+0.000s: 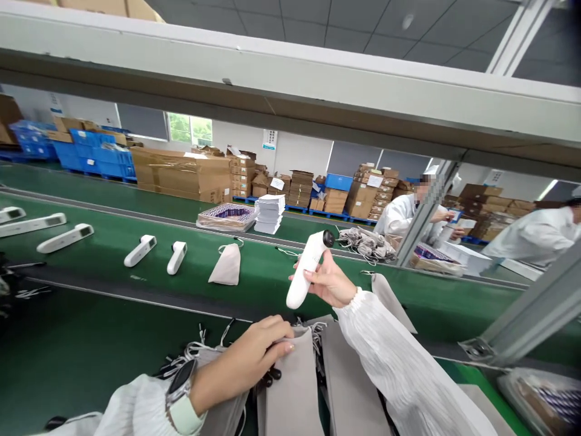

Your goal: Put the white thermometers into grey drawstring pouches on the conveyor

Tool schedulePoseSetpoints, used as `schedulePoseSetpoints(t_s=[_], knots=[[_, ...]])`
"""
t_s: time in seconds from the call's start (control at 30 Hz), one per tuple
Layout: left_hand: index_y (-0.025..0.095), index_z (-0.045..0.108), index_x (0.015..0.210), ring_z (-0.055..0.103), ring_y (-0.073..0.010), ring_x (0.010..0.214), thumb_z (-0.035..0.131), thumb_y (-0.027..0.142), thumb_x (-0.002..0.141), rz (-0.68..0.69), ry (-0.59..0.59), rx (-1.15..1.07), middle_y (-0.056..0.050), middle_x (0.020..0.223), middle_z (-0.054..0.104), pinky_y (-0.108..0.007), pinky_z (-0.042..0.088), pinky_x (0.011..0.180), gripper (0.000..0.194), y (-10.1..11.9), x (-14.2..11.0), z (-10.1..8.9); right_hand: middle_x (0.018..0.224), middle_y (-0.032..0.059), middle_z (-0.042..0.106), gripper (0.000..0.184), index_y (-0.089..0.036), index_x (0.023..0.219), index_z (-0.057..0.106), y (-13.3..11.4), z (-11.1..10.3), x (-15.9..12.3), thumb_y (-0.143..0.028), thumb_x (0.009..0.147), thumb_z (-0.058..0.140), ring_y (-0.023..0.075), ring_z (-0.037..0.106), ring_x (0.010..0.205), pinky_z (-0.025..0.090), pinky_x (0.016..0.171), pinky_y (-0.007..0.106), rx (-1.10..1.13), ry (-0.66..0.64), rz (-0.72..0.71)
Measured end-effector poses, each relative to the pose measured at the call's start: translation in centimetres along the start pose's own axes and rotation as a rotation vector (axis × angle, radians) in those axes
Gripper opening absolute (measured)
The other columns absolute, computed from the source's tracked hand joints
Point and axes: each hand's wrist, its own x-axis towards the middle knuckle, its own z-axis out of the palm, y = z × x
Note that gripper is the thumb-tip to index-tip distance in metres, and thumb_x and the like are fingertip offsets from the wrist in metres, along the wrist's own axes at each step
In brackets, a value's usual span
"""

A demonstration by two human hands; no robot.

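Note:
My right hand (329, 280) is closed around a white handheld infrared thermometer (305, 272), its black sensor end pointing up. Below it, my left hand (254, 351) pinches the upper edge of a grey drawstring pouch (295, 387) that lies on a pile. Another stack of grey pouches (349, 381) lies to the right, partly under my right sleeve. White cords with black ends stick out around the pouches. Thermometer and pouch are apart.
More white thermometers (140, 251) lie along the green conveyor (267, 272) at left, with a single pouch (227, 265) beside them. Booklets (269, 213) and a heap of cords (367, 243) sit behind. A metal post (531, 309) stands at right; a co-worker (403, 212) works beyond.

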Motion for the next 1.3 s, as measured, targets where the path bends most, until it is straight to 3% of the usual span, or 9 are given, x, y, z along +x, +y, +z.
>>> schedulePoseSetpoints(t_s=[0.17,0.27,0.47,0.67,0.8,0.93,1.07,1.17,1.3], knots=[[0.019,0.045,0.075,0.044,-0.0113,0.071,0.03,0.029,0.089,-0.046,0.056,-0.013,0.001,0.079,0.041,-0.02,0.035,0.065,0.023,0.0,0.2,0.2,0.079,-0.0052,0.054,0.09,-0.04,0.12,0.008,0.5,0.9,-1.4,-0.026,0.059,0.072,0.0195,0.063,0.072,0.049,0.065,0.041,0.011,-0.012,0.087],[0.019,0.047,0.078,0.045,-0.0129,0.078,0.032,0.031,0.088,-0.066,0.177,-0.018,-0.001,0.086,0.042,-0.022,0.037,0.071,0.021,-0.1,0.5,-0.1,0.075,-0.0051,0.051,0.058,-0.028,0.106,0.036,2.0,0.6,-1.1,-0.044,0.06,0.068,0.0098,0.056,0.062,0.048,0.059,0.027,-0.114,0.003,0.081],[0.019,0.049,0.076,0.046,-0.0149,0.082,0.033,0.038,0.086,-0.173,0.273,-0.048,-0.002,0.087,0.042,-0.024,0.039,0.074,0.027,-0.3,0.6,-0.7,0.058,0.0005,0.05,0.067,-0.013,0.067,0.055,4.3,1.6,-1.8,-0.075,0.063,0.031,0.007,0.045,0.046,0.035,0.042,0.02,-0.539,-0.314,0.348],[0.02,0.043,0.078,0.04,-0.0115,0.057,0.035,0.047,0.081,-0.436,0.117,-0.13,0.004,0.064,0.04,-0.019,0.033,0.051,0.029,0.2,0.3,-1.5,0.06,0.0015,0.054,0.043,-0.018,0.095,0.058,3.5,-0.5,-1.6,-0.05,0.083,0.032,0.0111,0.05,0.056,0.039,0.059,0.024,-1.11,0.198,-0.319],[0.018,0.042,0.07,0.021,-0.0078,0.044,0.031,0.048,0.082,-0.534,-0.046,-0.321,0.008,0.049,0.026,-0.017,0.019,0.041,0.034,1.8,-0.6,-2.4,0.063,0.0065,0.055,0.038,-0.018,0.069,0.059,3.6,-4.8,-0.4,-0.046,0.081,0.035,0.0155,0.051,0.06,0.039,0.064,0.029,-1.313,0.391,-0.419],[0.019,0.042,0.067,0.012,-0.0067,0.041,0.034,0.052,0.08,-0.57,-0.069,-0.566,0.01,0.044,0.019,-0.017,0.013,0.038,0.037,3.3,-1.4,-2.6,0.051,0.0021,0.049,0.04,-0.017,0.065,0.055,3.3,-6.0,0.0,-0.048,0.08,0.034,0.012,0.045,0.049,0.039,0.054,0.026,-1.122,0.529,-0.333],[0.019,0.045,0.073,0.02,-0.0071,0.043,0.032,0.052,0.082,-0.388,0.218,-0.625,0.008,0.047,0.026,-0.017,0.021,0.042,0.037,3.2,-1.2,-2.0,0.062,-0.0004,0.056,0.043,-0.015,0.093,0.055,3.6,-2.1,-1.0,-0.051,0.072,0.048,0.0059,0.04,0.042,0.032,0.041,0.018,-0.56,-0.169,0.083],[0.019,0.05,0.079,0.032,-0.0088,0.049,0.032,0.048,0.084,-0.291,0.316,-0.511,0.005,0.054,0.036,-0.018,0.03,0.047,0.034,2.7,-0.8,-1.4,0.081,0.001,0.058,0.049,-0.016,0.093,0.054,4.6,0.9,-1.7,-0.032,0.051,0.073,0.0087,0.054,0.065,0.042,0.057,0.019,-0.292,-0.596,0.139],[0.019,0.054,0.075,0.047,-0.0123,0.066,0.034,0.041,0.086,-0.203,0.264,-0.262,0.0,0.07,0.05,-0.021,0.037,0.062,0.032,2.3,-0.4,-0.9,0.06,-0.0049,0.052,0.038,-0.015,0.083,0.055,4.8,-0.1,-0.8,-0.027,0.051,0.072,0.0043,0.045,0.046,0.035,0.043,0.015,-0.143,-0.148,0.065]])
